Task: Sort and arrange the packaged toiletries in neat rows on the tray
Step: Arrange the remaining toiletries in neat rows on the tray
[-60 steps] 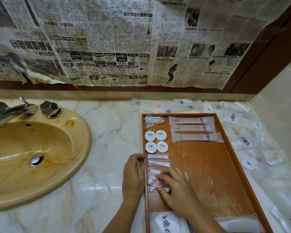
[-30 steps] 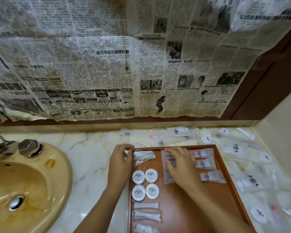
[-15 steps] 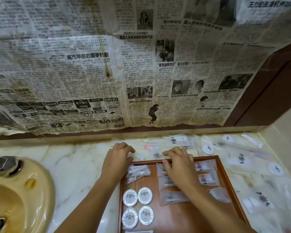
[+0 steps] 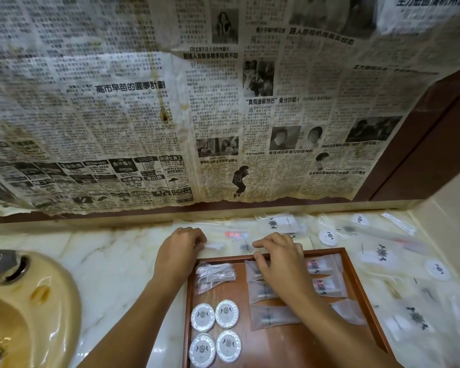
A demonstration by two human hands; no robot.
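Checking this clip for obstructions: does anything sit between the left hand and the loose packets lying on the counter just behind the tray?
Nothing visible does. The left hand is already on the counter beyond the tray's far rim, its fingers beside a small clear packet. Whether they touch it cannot be told.

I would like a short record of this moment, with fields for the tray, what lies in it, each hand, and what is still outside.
tray: wooden tray on the marble counter
in tray: four round tins in a square; clear packet; three long sachets in a row
left hand: at the tray's far-left corner, fingers curled
right hand: over the far sachets
outside: loose packets on the right
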